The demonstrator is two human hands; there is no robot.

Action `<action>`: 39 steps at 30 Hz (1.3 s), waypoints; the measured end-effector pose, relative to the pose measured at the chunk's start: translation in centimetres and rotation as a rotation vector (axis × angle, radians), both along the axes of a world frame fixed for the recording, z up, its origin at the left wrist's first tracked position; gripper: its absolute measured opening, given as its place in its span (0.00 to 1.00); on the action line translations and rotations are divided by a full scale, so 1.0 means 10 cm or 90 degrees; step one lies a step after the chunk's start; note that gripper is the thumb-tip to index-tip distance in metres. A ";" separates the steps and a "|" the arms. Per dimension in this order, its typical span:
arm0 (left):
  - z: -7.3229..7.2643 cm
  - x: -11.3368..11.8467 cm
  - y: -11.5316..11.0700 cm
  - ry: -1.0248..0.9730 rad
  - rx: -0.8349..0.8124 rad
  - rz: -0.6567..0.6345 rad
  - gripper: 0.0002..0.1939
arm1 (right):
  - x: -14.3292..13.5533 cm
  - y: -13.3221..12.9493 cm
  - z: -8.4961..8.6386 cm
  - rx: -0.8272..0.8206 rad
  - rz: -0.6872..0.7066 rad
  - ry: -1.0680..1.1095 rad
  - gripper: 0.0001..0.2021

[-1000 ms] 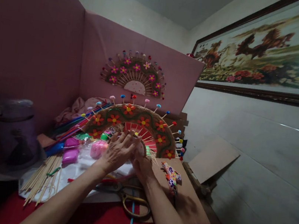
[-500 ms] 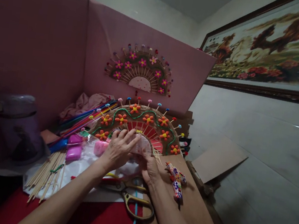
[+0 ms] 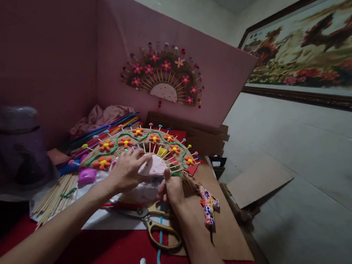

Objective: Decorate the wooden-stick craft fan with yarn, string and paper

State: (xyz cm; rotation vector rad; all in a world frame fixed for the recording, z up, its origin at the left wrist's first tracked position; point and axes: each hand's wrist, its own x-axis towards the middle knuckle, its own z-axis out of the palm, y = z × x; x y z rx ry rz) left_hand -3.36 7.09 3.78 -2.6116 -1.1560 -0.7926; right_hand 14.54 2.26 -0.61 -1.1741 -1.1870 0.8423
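A pink panel (image 3: pixel 112 47) rises behind the red-covered bench (image 3: pixel 111 254). At the centre of the frame, a flower-trimmed fan (image 3: pixel 145 137) leans back. The left hand (image 3: pixel 127 168) grasps its pale half-round base (image 3: pixel 158 165); the right hand (image 3: pixel 172 189) curls, thumb by the base's right end, grip unclear. Apparently the fan is being steadied or adjusted; the next move calls for even support
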 end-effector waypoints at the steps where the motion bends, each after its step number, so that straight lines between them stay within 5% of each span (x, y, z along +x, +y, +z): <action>1: -0.01 -0.03 0.01 0.004 -0.004 0.002 0.29 | 0.00 -0.02 0.01 0.033 -0.035 -0.043 0.30; 8: -0.18 -0.11 -0.02 0.013 -0.028 -0.012 0.30 | 0.07 -0.14 0.00 0.247 -0.216 -0.270 0.30; 16: -0.29 -0.07 -0.19 -0.002 -0.073 -0.068 0.30 | -0.03 -0.23 -0.04 0.361 -0.140 -0.464 0.25; 27: -0.31 -0.04 -0.30 0.012 -0.117 -0.083 0.29 | -0.06 -0.21 -0.09 0.405 -0.132 -0.543 0.18; 39: -0.16 -0.13 -0.34 0.039 -0.163 -0.070 0.29 | -0.09 -0.20 -0.09 0.392 -0.129 -0.598 0.19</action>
